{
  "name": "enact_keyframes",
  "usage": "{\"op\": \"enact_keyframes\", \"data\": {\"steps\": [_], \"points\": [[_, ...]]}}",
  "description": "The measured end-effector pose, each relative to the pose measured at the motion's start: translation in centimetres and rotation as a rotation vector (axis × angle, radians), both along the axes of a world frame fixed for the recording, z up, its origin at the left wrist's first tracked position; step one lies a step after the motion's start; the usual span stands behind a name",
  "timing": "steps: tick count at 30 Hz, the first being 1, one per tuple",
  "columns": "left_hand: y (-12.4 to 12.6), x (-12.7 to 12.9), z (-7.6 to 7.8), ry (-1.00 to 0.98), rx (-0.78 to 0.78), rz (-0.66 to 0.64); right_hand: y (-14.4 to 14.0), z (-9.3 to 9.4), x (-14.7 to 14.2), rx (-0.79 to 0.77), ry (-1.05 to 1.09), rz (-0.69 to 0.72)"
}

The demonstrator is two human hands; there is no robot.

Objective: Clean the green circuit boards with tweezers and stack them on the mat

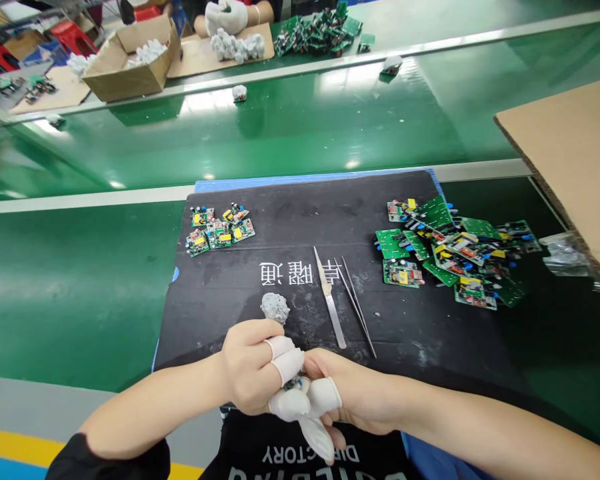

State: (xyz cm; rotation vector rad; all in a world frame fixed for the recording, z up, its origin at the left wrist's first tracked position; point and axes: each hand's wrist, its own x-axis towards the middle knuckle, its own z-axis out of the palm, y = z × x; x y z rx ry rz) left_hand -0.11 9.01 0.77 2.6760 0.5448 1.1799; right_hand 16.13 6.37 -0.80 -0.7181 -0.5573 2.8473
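Since both hands are bunched together right at the near edge of the black mat (300, 220), most of the thing they're working on is hidden. What you can see is a small circuit board (294, 383), just a sliver of dark and green peeking out between the fingers (286, 363), which wear white rubber finger cots.

The left hand (250, 370) is curled around it from 9 o'clock, the right hand (353, 397) closes in from 3 o'clock, and both are clenched on the board, so it sits pinched between the two sets of fingertips, held just above the desk.

My read on handling: it's surely light and stiff, but fragile, with little parts standing up that would bend or snap. I'd grip it by the bare edges, not across the components. The cots should keep it from slipping.

A lump of grey putty (275, 308) sits on the mat at 12 o'clock from the hands, just beyond the left knuckles. A flat blade tool (330, 300) and tweezers (357, 307) lie side by side at about 1 o'clock. A small batch of boards (220, 230) sits at 11 o'clock, a bigger heap of boards (455, 253) at 2 o'clock.

Across the green conveyor (305, 127), a co-worker's gloved hand (226, 17) is at 12 o'clock, far off, beside a cardboard box (133, 63).
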Motion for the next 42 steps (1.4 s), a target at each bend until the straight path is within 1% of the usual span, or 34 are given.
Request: {"op": "enact_keyframes", "data": {"steps": [4,8,14,22,26,32,42], "points": [[0.3,-0.2,0.4,0.003,-0.005,0.007,0.3,0.6,0.2,-0.011,0.004,-0.025],[0.7,-0.2,0.4,-0.04,-0.032,0.034,0.6,1.0,0.5,-0.04,0.026,-0.054],[0.8,-0.2,0.3,-0.058,-0.022,0.044,0.9,0.9,0.4,-0.057,0.005,-0.036],[0.5,-0.7,0.1,0.004,0.018,0.048,0.9,1.2,0.4,-0.075,-0.014,-0.041],[0.3,-1.0,0.0,0.041,0.022,0.049,0.8,0.9,0.5,-0.068,0.005,-0.038],[0.3,-0.8,0.3,0.042,0.034,0.056,0.4,0.4,0.4,-0.056,-0.011,-0.041],[0.7,-0.8,0.5,0.043,0.018,0.075,0.7,0.8,0.7,-0.004,0.012,-0.081]]}}
